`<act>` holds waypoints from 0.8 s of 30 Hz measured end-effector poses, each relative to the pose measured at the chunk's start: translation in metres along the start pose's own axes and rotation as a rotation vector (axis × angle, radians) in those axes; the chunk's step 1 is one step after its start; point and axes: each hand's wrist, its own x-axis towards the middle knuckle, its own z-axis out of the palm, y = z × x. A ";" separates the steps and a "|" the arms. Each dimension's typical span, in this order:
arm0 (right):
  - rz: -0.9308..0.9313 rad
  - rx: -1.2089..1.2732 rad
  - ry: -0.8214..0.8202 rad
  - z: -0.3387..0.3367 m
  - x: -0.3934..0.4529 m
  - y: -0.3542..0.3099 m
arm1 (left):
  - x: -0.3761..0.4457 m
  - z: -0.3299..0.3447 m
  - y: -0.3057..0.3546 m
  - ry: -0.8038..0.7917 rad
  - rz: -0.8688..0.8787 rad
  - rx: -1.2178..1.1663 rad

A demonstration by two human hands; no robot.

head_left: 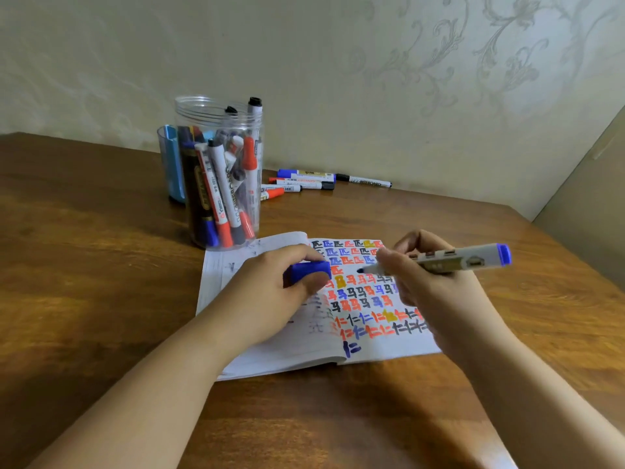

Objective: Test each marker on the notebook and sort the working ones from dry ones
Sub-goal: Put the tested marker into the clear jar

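Observation:
An open notebook [297, 346] lies on the wooden table, its right page filled with rows of red, blue, black and yellow test marks. My right hand [426, 286] grips an uncapped blue marker [453, 260], its tip pointing left, at or just above the page. My left hand [270, 286] rests on the notebook's left page and holds the marker's blue cap [309, 270]. A clear plastic jar [221, 177] packed with several markers stands behind the notebook. Several more markers [304, 182] lie loose on the table near the wall.
A blue container [170, 164] stands behind the jar on the left. The patterned wall runs close behind the table. A beige panel [588, 198] stands at the table's right edge.

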 end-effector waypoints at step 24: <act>0.051 0.286 -0.029 0.025 0.024 0.019 | -0.002 0.003 -0.002 -0.045 0.022 -0.013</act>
